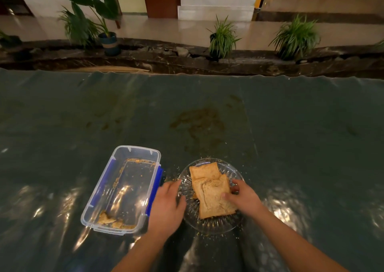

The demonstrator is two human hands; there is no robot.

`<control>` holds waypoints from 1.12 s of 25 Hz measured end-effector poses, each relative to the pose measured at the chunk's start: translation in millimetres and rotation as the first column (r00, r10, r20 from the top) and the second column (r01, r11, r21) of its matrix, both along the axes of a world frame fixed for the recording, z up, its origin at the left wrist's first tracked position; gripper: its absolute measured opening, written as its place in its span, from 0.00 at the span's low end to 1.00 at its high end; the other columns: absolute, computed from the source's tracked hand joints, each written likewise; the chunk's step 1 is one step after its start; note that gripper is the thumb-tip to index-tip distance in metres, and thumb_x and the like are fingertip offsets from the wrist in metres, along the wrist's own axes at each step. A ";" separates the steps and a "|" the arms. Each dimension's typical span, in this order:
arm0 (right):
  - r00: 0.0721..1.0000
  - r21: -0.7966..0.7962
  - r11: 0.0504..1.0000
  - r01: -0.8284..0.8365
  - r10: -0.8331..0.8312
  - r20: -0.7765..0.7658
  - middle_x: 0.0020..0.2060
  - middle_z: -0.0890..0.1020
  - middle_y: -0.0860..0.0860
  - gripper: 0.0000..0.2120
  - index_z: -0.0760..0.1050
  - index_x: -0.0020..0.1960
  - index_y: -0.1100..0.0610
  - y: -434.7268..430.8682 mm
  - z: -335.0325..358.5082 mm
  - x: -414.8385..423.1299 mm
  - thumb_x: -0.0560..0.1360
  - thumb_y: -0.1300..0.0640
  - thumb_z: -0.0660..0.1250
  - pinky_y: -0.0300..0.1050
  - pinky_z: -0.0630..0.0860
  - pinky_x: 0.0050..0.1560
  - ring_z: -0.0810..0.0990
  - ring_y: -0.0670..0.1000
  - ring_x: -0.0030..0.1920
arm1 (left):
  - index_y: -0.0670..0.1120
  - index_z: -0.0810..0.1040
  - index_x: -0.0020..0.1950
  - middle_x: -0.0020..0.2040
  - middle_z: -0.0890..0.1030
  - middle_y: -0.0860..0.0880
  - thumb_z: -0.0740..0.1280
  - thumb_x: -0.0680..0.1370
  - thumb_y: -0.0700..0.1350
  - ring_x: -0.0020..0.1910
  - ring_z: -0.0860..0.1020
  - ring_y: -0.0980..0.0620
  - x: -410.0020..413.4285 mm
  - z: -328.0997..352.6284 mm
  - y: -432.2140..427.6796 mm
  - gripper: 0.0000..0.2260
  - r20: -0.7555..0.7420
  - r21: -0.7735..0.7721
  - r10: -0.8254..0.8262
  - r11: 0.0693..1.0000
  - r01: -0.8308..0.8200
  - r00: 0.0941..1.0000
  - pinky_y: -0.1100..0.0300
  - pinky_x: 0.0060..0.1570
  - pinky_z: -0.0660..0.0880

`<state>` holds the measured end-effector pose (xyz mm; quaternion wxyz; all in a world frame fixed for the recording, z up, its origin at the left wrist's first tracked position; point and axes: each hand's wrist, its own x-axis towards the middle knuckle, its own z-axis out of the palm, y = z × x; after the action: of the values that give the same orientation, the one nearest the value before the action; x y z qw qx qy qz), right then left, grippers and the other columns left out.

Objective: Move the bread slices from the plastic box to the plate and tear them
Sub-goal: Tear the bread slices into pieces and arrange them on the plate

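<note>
A clear plastic box (pixel 122 188) with blue clips lies on the table at the left; only crumbs and small bread bits remain in its near corner. To its right stands a clear glass plate (pixel 234 173) holding stacked bread slices (pixel 209 190). My right hand (pixel 242 198) grips the right edge of the top slice, thumb on it. My left hand (pixel 168 207) hovers at the plate's left rim, between box and plate, fingers apart and holding nothing.
The table is covered by a shiny dark green plastic sheet (pixel 291 136) with brown stains near the middle and crumbs around the plate. Beyond the far edge runs a dark marble ledge with potted plants (pixel 222 39).
</note>
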<state>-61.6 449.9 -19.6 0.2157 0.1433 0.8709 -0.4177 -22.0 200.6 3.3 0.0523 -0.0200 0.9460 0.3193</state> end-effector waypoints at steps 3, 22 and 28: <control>1.000 0.010 1.000 0.003 -0.003 -0.014 0.54 0.81 0.48 0.30 0.69 0.69 0.54 -0.1 -0.3 -5.4 0.71 0.49 0.74 0.50 0.78 0.55 0.81 0.50 0.53 | 0.54 0.73 0.66 0.54 0.79 0.55 0.66 0.79 0.46 0.54 0.76 0.55 -15.0 1.5 30.8 0.15 0.339 0.356 0.149 0.894 -0.273 0.929 0.57 0.54 0.69; 0.979 -0.154 0.967 0.203 -0.205 -0.001 0.52 0.80 0.42 0.28 0.72 0.66 0.50 -23.5 -15.0 -7.4 0.68 0.49 0.77 0.54 0.80 0.57 0.81 0.47 0.54 | 0.51 0.79 0.52 0.42 0.87 0.50 0.66 0.77 0.43 0.42 0.85 0.51 -70.1 -19.6 46.9 0.06 0.613 0.589 0.128 0.583 -0.559 0.780 0.53 0.44 0.78; 0.938 -0.266 0.901 0.342 -0.346 0.034 0.55 0.82 0.46 0.29 0.71 0.67 0.53 -24.4 -20.6 -8.1 0.69 0.54 0.77 0.55 0.82 0.55 0.82 0.47 0.53 | 0.49 0.81 0.59 0.45 0.87 0.49 0.67 0.76 0.45 0.47 0.84 0.48 -82.7 -22.0 49.0 0.12 0.616 0.597 0.108 0.583 -0.551 0.780 0.53 0.43 0.78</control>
<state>-69.8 425.5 -40.2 0.1502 0.2612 0.7688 -0.5640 -104.7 249.6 -18.7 0.2446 -0.2649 0.6525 0.6665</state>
